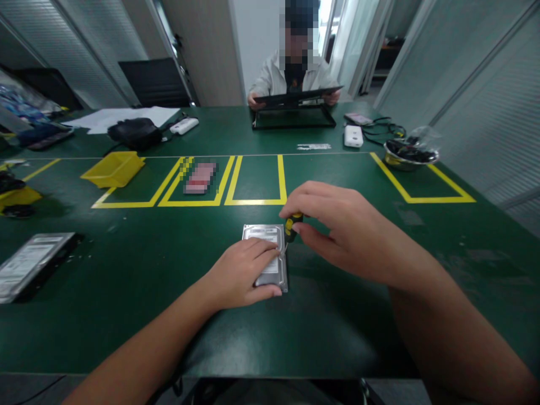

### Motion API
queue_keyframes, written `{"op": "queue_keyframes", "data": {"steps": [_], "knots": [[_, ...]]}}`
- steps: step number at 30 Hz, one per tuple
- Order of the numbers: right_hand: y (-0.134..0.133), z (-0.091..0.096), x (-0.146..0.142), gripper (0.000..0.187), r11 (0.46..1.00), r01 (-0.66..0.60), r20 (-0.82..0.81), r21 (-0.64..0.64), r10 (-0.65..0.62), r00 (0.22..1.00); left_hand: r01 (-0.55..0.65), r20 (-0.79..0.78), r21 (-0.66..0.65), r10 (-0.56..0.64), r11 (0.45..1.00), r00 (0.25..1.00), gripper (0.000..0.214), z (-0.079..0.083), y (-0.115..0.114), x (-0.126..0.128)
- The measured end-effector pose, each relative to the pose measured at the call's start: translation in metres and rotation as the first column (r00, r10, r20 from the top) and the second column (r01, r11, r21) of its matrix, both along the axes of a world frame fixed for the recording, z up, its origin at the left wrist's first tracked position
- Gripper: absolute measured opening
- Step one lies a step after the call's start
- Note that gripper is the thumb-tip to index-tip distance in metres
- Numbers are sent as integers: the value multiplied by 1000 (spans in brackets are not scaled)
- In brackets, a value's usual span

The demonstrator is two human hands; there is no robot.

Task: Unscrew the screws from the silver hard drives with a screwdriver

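Observation:
A silver hard drive (273, 277) with a white label lies flat on the green table in front of me. My left hand (242, 273) rests over its left side, fingers across the top and thumb along the near edge, holding it down. My right hand (341, 228) pinches a short yellow-and-black screwdriver (289, 227) by its handle, from above. The thin shaft points down to the drive's right edge. Whether its tip sits in a screw is too small to tell. My left fingers cover part of the label.
Another drive (36, 261) lies at the left. Beyond are a yellow bin (113, 169), a pixelated pink-red item (201, 178), a metal bowl (407, 163) of dark parts and a white adapter (353, 136). Across the table, a person (270, 79) holds a black panel (299, 97) above a black frame (294, 127).

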State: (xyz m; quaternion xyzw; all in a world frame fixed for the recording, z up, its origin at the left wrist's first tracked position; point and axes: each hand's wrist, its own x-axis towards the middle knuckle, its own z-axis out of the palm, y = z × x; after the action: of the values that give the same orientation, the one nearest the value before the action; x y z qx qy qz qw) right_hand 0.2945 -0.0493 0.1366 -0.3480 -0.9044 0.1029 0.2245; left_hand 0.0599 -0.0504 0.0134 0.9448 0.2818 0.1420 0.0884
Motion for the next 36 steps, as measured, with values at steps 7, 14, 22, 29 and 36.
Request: {"op": "queue_keyframes", "data": {"steps": [7,14,22,29,36], "knots": [[0,-1,1,29,1000,-18,-20,10,18,1000,3,11,1,-3,1000,1000,69,0,0,0],[2,-3,2,28,999,-20,-20,33,21,1000,1,2,-1,-1,1000,1000,69,-1,0,-1],[2,-2,1,28,999,-14,-15,49,15,1000,1,-4,-8,-1,1000,1000,69,0,0,0],[-1,-2,0,22,995,-8,21,99,6,1000,4,8,7,-4,1000,1000,69,-1,0,0],[0,-3,-2,16,997,24,28,68,-26,999,-1,4,15,1,1000,1000,69,0,-1,0]]}}
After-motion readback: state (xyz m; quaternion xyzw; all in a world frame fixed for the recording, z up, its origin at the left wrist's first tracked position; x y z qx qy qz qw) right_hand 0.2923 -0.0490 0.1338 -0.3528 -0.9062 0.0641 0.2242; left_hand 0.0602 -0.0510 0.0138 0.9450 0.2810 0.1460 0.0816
